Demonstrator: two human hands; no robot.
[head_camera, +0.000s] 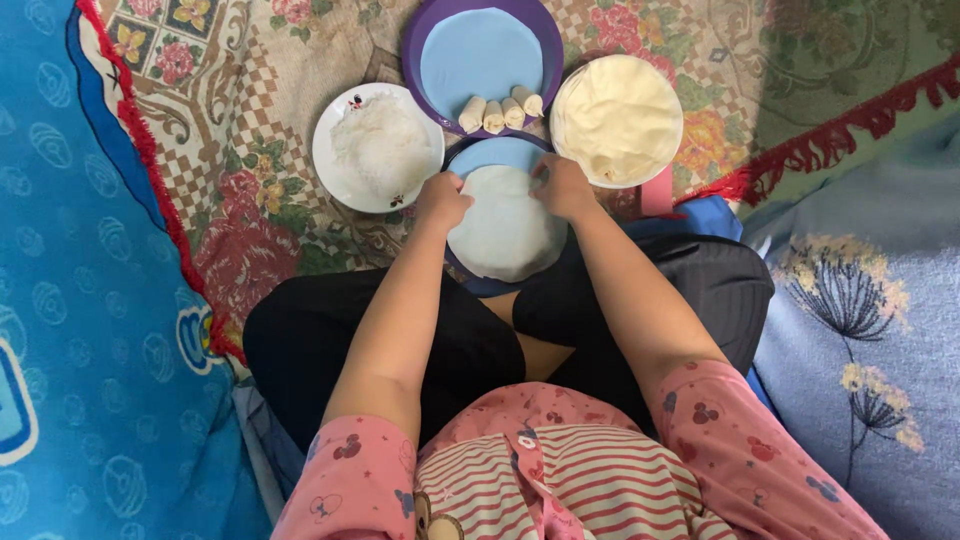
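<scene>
Plates are crowding the wrapper (507, 225): a rice plate (377, 147) just left, a purple plate (483, 62) with rolls (498, 111) beyond, a stack (616, 119) to the right. Bare floral cloth (255, 100) is lying open at far left.

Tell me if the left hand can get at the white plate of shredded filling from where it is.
Probably yes: the left hand rests on the round wrapper, and the white plate lies just beside it with nothing between.

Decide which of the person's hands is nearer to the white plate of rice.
Left. The left hand grips the round wrapper's edge just beside the white plate of rice. The right hand holds the wrapper's opposite edge, farther away, near the bowl of stacked wrappers.
</scene>
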